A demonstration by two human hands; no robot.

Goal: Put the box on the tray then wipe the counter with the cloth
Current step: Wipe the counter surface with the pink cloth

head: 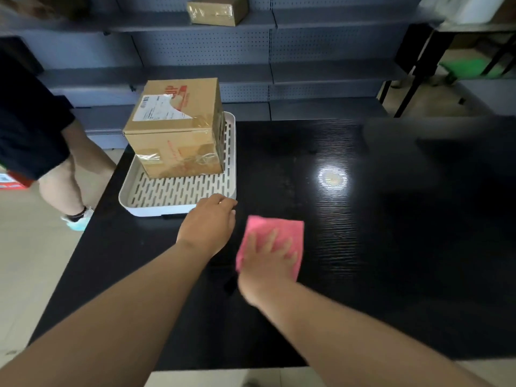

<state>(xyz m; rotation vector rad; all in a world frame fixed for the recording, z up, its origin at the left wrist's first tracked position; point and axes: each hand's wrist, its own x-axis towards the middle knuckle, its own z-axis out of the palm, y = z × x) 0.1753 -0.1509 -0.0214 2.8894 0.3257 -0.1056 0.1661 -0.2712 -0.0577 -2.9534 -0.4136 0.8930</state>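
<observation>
At the far left corner of the surface (363, 247) the box (178, 127) sits on the tray (156, 210): that step is done. Nearer, the right hand (268, 261) presses flat, fingers spread, on the cloth (279, 227), wiping seemingly underway. The left hand (208, 227) touches the tray's corner, grip unclear.

Black wood-grain bench (363, 261), white slotted tray (156, 211) at far left corner, pink cloth (282, 230) flat near middle.
</observation>
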